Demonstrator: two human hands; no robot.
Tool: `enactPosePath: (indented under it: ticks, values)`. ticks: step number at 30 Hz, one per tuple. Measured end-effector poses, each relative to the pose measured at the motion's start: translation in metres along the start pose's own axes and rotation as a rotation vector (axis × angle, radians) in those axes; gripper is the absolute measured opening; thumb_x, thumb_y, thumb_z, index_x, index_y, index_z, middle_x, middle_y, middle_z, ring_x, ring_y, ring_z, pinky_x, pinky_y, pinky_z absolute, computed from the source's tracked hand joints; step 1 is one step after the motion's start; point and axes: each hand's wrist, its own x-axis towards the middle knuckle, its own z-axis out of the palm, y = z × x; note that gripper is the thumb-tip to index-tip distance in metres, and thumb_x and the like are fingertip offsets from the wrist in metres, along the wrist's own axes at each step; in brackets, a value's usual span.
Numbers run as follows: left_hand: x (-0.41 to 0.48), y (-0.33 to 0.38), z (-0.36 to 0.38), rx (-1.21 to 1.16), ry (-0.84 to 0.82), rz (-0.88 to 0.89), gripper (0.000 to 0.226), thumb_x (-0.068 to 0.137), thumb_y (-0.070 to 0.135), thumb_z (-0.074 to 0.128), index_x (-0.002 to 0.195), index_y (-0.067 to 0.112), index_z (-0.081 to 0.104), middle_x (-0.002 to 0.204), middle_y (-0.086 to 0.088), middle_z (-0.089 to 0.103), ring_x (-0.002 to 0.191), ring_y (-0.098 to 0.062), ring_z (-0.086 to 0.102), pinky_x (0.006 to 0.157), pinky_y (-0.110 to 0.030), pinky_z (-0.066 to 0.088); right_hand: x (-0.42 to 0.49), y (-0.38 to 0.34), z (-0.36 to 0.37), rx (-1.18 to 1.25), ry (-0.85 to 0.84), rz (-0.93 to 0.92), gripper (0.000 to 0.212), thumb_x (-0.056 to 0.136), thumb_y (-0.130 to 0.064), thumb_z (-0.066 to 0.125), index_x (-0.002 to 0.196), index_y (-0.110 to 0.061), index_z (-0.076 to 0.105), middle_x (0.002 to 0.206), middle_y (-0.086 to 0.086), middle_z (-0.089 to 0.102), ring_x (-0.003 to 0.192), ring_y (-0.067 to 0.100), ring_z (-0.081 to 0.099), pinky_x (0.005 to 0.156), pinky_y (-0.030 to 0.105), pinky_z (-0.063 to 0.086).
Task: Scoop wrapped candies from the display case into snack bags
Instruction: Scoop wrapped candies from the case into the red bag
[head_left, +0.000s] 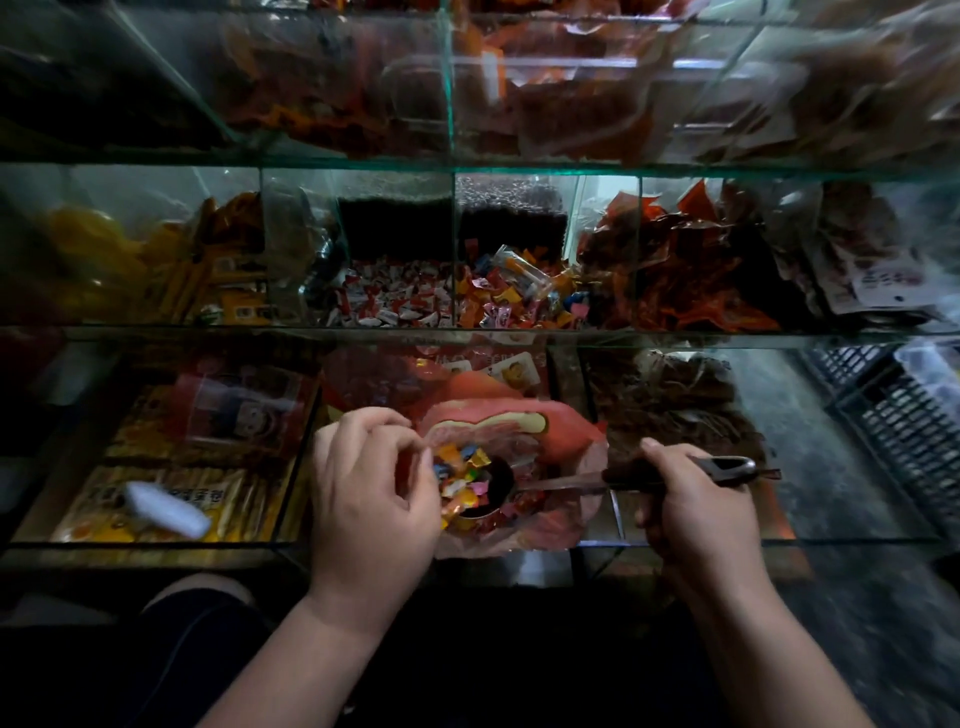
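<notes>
Candies (462, 475) in bright mixed wrappers lie heaped where the bowl of the scoop (561, 486) sits inside the mouth of the red snack bag (498, 415). The bag hangs above the lowest tier of the display case (156, 332), near its front edge and about midway along it.

The left hand (369, 499) holds the bag open, with fingers (395, 421) and thumb pinching the near-left part of the rim. The right hand (691, 504) has its fingers (660, 457) curled tight round the scoop's dark handle.

Only one side of the rim is held, so the main risk is probably the thin film sagging or folding shut. The load would then slide over the lip and scatter into the tier below. The bowl fills most of the opening, so tipping it fast, or dragging it out against the film, could flick sweets out or pull the rim from the pinch. The light is dim, which would make a stray candy hard to spot.

The scoop's long axis runs almost level and roughly parallel to the case's front edge. Its bowl points toward the left hand, and the handle's looped end points toward the right edge. Whether the bowl is tipped yet cannot be told. On the middle tier behind, a compartment (514, 296) holds more of the same mixed sweets.
</notes>
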Motion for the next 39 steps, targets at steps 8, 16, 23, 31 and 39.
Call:
enactPosePath:
  ticks: [8, 16, 23, 31, 39]
  values:
    - [0.004, 0.015, 0.049, 0.071, -0.767, -0.215, 0.047, 0.095, 0.046, 0.056, 0.138, 0.03, 0.046, 0.14, 0.007, 0.044, 0.133, -0.015, 0.041, 0.109, -0.03, 0.029, -0.002, -0.019, -0.024, -0.01, 0.025, -0.059, 0.031, 0.09, -0.022, 0.067, 0.06, -0.014, 0.066, 0.04, 0.009, 0.046, 0.033, 0.016, 0.031, 0.037, 0.016, 0.021]
    - [0.004, -0.005, 0.085, 0.16, -0.839, -0.307, 0.055, 0.103, 0.05, 0.033, 0.151, 0.024, 0.035, 0.158, -0.005, 0.032, 0.146, -0.028, 0.025, 0.121, -0.045, 0.019, -0.019, -0.03, -0.031, 0.107, -0.13, -0.019, 0.03, 0.092, -0.017, 0.066, 0.062, -0.014, 0.064, 0.042, 0.015, 0.046, 0.034, 0.012, 0.028, 0.044, 0.014, 0.022]
    - [-0.011, -0.011, 0.084, 0.079, -0.636, -0.263, 0.039, 0.104, 0.027, 0.045, 0.142, 0.019, 0.048, 0.151, -0.002, 0.041, 0.143, -0.023, 0.029, 0.12, -0.043, 0.025, -0.043, -0.043, -0.027, 0.05, -0.288, -0.019, 0.017, 0.09, -0.016, 0.07, 0.073, -0.016, 0.067, 0.047, 0.015, 0.055, 0.031, 0.016, 0.038, 0.038, 0.015, 0.028]
    - [0.008, 0.01, 0.067, -0.101, -0.334, 0.005, 0.021, 0.092, 0.014, 0.064, 0.113, 0.013, 0.069, 0.114, 0.003, 0.064, 0.11, -0.018, 0.058, 0.098, -0.04, 0.049, -0.046, -0.069, -0.038, 0.172, -0.156, -0.025, 0.023, 0.093, -0.013, 0.061, 0.07, -0.017, 0.065, 0.045, 0.015, 0.05, 0.031, 0.017, 0.032, 0.042, 0.013, 0.026]
    - [0.092, 0.036, 0.073, -0.108, -0.271, 0.149, 0.022, 0.091, 0.018, 0.063, 0.11, 0.008, 0.068, 0.106, -0.005, 0.066, 0.104, -0.02, 0.055, 0.091, -0.032, 0.044, -0.047, -0.105, -0.041, 0.275, -0.137, -0.082, 0.031, 0.096, -0.014, 0.055, 0.066, -0.022, 0.06, 0.045, 0.009, 0.047, 0.03, 0.013, 0.032, 0.036, 0.011, 0.025]
